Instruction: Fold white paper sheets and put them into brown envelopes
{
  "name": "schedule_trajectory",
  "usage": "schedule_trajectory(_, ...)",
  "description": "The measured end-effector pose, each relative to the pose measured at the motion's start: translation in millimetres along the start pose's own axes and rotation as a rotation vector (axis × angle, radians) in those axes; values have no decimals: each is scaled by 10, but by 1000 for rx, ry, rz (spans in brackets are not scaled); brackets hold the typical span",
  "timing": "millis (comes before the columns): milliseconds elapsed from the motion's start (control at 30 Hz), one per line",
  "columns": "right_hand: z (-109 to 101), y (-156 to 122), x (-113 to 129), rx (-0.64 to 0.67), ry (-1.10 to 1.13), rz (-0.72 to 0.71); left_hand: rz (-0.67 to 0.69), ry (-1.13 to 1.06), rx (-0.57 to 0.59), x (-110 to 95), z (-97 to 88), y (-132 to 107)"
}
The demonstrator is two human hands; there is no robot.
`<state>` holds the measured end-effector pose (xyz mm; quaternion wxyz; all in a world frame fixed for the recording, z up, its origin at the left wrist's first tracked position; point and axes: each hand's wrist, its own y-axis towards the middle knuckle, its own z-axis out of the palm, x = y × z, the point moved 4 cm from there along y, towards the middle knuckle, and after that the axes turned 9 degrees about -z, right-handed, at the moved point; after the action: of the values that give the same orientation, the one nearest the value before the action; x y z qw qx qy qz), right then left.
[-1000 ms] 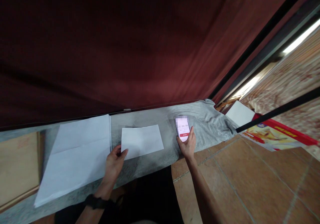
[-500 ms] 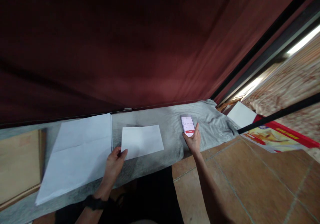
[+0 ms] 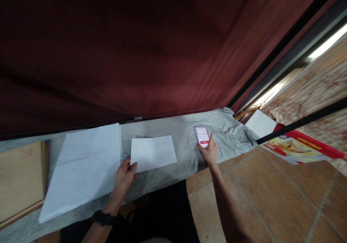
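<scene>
A small white rectangle of paper [image 3: 154, 152] is pinched at its lower left corner by my left hand [image 3: 126, 176], thumb on top. Whether it is a folded sheet or an envelope I cannot tell. A speck of red shows by the left fingertips. At the right, my right hand [image 3: 210, 153] grips the lower end of a smartphone [image 3: 202, 136], thumb at its left edge and index finger along the right. Its lit screen has a timer-like display with a red button. Large white sheets of paper [image 3: 86, 163] lie left of my left hand.
Grey cloth [image 3: 184, 141] covers the narrow surface, with a dark red curtain [image 3: 135, 73] behind it. Brown cardboard [image 3: 21, 178] lies at far left. A red and yellow printed box [image 3: 298, 145] and a black bar [image 3: 303, 122] stand at right, above floor tiles [image 3: 260, 192].
My right index finger has shifted slightly left, closer to the phone's edge. A bit of red has come into sight below my left fingers. The paper stays nearly where it was.
</scene>
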<state>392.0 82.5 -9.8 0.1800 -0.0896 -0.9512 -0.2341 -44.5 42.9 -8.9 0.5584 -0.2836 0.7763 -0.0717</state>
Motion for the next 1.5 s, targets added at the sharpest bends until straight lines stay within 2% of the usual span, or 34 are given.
schedule_trajectory(200,-49,-2,20,-9,15,-46,-54,-26,82,-74,7,-87)
schedule_trajectory(300,-110,-45,115,-56,29,-81,-77,-81,113,-93,10,-156)
schedule_trajectory(400,-94,-201,362,-68,146,-121,-108,-137,136,-86,24,-205)
schedule_trajectory(500,56,-429,737,83,364,-148,-93,-158,158,-89,43,-234)
schedule_trajectory(600,193,-605,1137,238,466,-252,-49,-161,148,-104,47,-260)
schedule_trajectory(733,211,-655,1394,220,509,-224,-8,-147,138,-108,63,-300)
schedule_trajectory(867,180,-679,1464,181,520,-225,-31,-141,116,-71,102,-301)
schedule_trajectory(1067,213,-805,1502,181,387,-307,-40,-141,57,17,135,-254)
schedule_trajectory(1267,260,-806,1511,141,389,-217,91,16,-21,59,149,-261)
schedule_trajectory(1367,276,-795,1502,136,411,-191,200,36,-74,33,170,-281)
schedule_trajectory(1500,268,-802,1496,129,427,-216,327,150,-112,-39,199,-357)
